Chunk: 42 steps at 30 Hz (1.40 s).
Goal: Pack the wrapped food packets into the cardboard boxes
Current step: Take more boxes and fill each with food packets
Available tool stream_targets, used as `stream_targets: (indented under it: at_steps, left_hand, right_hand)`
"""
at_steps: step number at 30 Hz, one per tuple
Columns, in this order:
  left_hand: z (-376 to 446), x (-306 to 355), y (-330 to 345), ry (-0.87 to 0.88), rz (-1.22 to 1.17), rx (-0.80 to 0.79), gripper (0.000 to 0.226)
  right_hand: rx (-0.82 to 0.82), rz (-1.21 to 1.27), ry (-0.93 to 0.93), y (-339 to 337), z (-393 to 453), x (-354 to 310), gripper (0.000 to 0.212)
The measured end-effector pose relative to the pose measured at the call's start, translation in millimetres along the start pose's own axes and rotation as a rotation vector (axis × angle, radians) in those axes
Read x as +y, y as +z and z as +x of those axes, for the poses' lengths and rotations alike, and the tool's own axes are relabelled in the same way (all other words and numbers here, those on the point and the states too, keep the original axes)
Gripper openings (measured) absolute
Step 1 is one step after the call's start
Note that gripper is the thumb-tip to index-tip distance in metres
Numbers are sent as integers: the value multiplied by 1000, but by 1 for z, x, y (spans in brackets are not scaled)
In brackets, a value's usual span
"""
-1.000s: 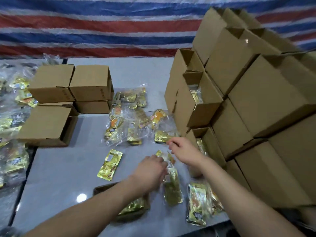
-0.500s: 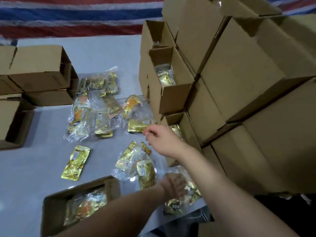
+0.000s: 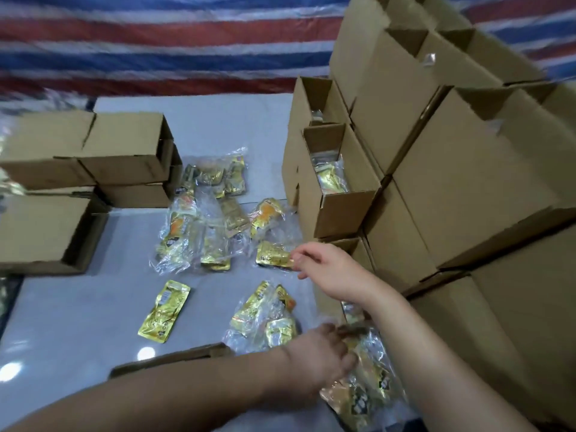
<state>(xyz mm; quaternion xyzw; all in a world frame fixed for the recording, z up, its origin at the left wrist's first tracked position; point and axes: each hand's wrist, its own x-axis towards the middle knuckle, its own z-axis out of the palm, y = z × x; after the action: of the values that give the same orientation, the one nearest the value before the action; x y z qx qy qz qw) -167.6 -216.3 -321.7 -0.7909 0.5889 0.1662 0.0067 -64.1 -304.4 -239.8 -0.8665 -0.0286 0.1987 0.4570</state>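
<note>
Right hand (image 3: pixel 332 269) out front, thumb and finger pinching corner of gold packet (image 3: pixel 274 255) lying on grey table (image 3: pixel 78 307). Left hand (image 3: pixel 318 353) nearer body, crossing under right forearm, fingers on clear-wrapped packet bundle (image 3: pixel 367 381), grip kinda blurry. Between hands: another wrapped bundle (image 3: pixel 265 313). Left of both hands, lone gold packet (image 3: pixel 164 310) flat on table. Beyond right hand, open cardboard box (image 3: pixel 339 182) with packets inside, part of big box stack (image 3: pixel 467 182) off to the right. Low open box (image 3: pixel 174 360) just beside left forearm.

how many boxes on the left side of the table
4: two side by side at the back, one beneath them, one open-sided in front. More may be hidden.
</note>
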Motion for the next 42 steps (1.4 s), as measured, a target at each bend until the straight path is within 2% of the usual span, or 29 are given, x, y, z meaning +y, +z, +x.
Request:
stream_targets:
  at_steps: [1, 2, 3, 4, 6, 8, 10, 11, 12, 13, 16, 17, 19, 23, 25, 27, 29, 30, 32, 34, 36, 39, 41, 42]
  left_hand:
    - [-24, -13, -12, 18, -16, 90, 62]
    - [-45, -38, -38, -67, -123, 35, 68]
    - [-61, -50, -48, -177, -216, 144, 75]
    - [-78, -67, -52, -253, -292, 325, 82]
    - [-112, -81, -53, -502, -517, 470, 93]
    - [-141, -102, -61, -727, -757, 583, 78]
    - [-163, -124, -69, -892, -925, 811, 53]
    - [-169, -130, -73, -947, -1002, 901, 48]
    - [-173, -131, -77, -958, -1086, 959, 46]
    - [-172, -131, -81, -925, -1155, 1018, 44]
    - [-171, -133, -93, -942, -1182, 1023, 30]
    - [-174, -135, -97, -961, -1151, 981, 33]
    - [-186, -141, -99, -919, -1053, 853, 50]
    - [-210, -143, -99, -770, -793, 484, 87]
    - [-218, -142, -95, -824, -722, 453, 92]
    - [-231, -143, -86, -924, -888, 604, 88]
    - [-249, -143, -64, -1017, -1045, 729, 66]
    - [-260, -141, -48, -1062, -1059, 714, 55]
    - [-280, -131, -8, -1114, -1074, 591, 45]
    - [-295, -116, 34, -1085, -1075, 430, 34]
    - [-303, -102, 69, -1073, -1153, 346, 17]
    - [-302, -89, 93, -1079, -1380, 483, 14]
    - [-300, -90, 100, -1110, -1348, 547, 20]
    - [-301, -92, 102, -1125, -1325, 555, 23]
  right_hand:
    - [-18, 1, -5, -5, 0, -3, 28]
    - [-38, 14, -2, -10, 1, -5, 26]
    - [-64, 48, 10, -14, 2, -9, 26]
    - [-79, 101, 28, -17, 2, -13, 28]
    - [-61, 203, 51, -22, 9, -23, 45]
    - [11, 340, 74, -18, 18, -33, 59]
    - [15, 492, 40, 1, 25, -46, 67]
    - [-21, 587, 22, 17, 29, -53, 76]
    - [-67, 671, 24, 35, 33, -61, 89]
    - [-121, 738, 28, 54, 35, -70, 93]
    - [-200, 923, 52, 101, 38, -98, 54]
    - [-189, 988, 75, 109, 38, -104, 51]
    - [-180, 1130, 70, 115, 41, -108, 51]
    - [-229, 1215, 78, 112, 44, -104, 31]
    - [-201, 1129, 102, 112, 45, -104, 34]
    - [-133, 976, 95, 111, 42, -103, 40]
    - [-101, 655, 49, 109, 36, -101, 39]
    - [-127, 461, 14, 109, 30, -102, 38]
    - [-241, 115, -62, 117, 17, -108, 41]
    - [-399, -108, -146, 136, 6, -114, 47]
    - [-559, -343, -217, 164, 1, -117, 50]
    - [-722, -570, -305, 202, 3, -106, 33]
    - [-792, -702, -268, 224, 8, -96, 23]
    - [-805, -756, -225, 232, 11, -91, 25]
